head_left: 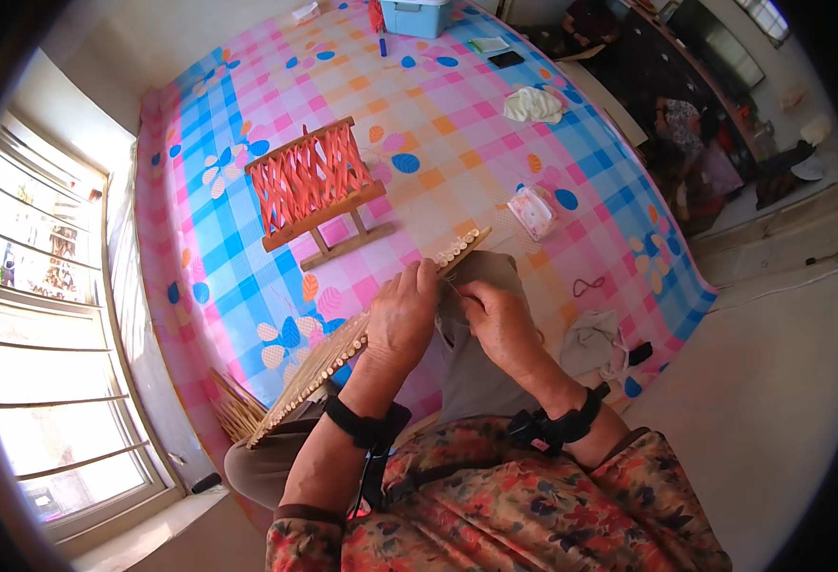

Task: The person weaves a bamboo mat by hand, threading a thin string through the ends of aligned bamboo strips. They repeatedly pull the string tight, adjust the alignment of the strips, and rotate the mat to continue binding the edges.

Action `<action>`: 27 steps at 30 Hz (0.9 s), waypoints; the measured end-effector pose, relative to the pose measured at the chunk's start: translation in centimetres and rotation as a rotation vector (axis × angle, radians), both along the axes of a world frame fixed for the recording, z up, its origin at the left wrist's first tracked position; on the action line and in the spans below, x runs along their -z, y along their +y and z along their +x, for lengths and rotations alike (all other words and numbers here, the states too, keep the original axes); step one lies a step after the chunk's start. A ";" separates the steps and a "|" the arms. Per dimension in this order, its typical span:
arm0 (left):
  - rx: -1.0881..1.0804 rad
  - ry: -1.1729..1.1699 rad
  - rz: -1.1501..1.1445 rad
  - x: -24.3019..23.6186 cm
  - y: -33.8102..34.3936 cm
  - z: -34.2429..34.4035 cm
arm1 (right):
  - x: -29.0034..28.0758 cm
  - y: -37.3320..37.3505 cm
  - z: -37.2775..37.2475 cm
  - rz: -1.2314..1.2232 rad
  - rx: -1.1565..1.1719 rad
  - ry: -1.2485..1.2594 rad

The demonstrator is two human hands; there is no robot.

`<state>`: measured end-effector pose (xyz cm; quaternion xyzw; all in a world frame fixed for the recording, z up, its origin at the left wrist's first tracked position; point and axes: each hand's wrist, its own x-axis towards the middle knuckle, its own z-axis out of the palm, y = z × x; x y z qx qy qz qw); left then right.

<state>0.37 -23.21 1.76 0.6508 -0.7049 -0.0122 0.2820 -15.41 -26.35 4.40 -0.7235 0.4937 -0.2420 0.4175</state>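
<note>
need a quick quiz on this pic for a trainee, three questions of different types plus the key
1. True or false: the left hand is on the stick mat.

2. Which stands at the far edge of the checked sheet?
a) a yellow bucket
b) a pale blue container
c) a green kettle

3. Fill in the colour: the wooden frame is strung with ____ strips.

Key: 1 true; 2 b; 3 red
</note>
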 end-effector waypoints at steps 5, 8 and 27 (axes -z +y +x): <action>0.030 -0.040 0.031 -0.3 0.2 -0.4 | 0.3 0.1 -0.5 0.024 -0.017 0.040; 0.040 -0.057 0.032 -0.3 0.2 -0.6 | -0.5 0.0 -0.6 0.206 0.021 0.020; 0.032 -0.011 0.088 -0.4 -0.3 -1.4 | 1.2 0.6 -0.4 -0.034 0.059 0.098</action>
